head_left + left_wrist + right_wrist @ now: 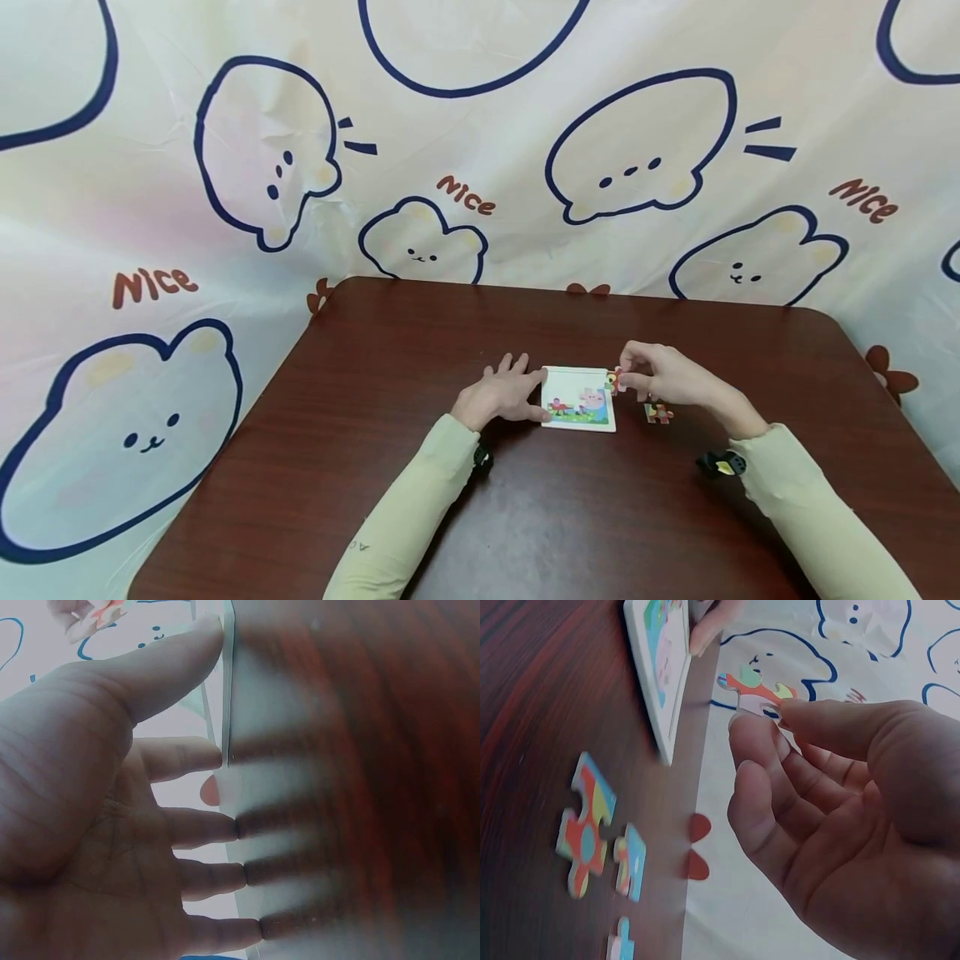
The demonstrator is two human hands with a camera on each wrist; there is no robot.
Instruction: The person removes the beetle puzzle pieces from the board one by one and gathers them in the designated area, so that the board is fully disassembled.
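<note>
Left hand (pixel 498 394), fingers extended, touches the left edge of the tray (pixel 573 383), apparently to steady it. Right hand (pixel 672 377) pinches a puzzle piece (pixel 754 688) near the tray's far right corner, most of it exposed. Loose pieces (pixel 587 841) lie on the table (pixel 300 500), conveniently near.

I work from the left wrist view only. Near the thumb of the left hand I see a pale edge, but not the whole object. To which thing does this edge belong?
Observer: To a white puzzle tray, which shows a cartoon pig.
Operator: Thank you. Where is the right hand?
Observer: In the head view it is at the tray's upper right corner, pinching a puzzle piece.
Operator: And does anything else lie loose?
Observer: Yes, the right wrist view shows a red-and-yellow piece and a smaller blue piece on the dark table.
</note>
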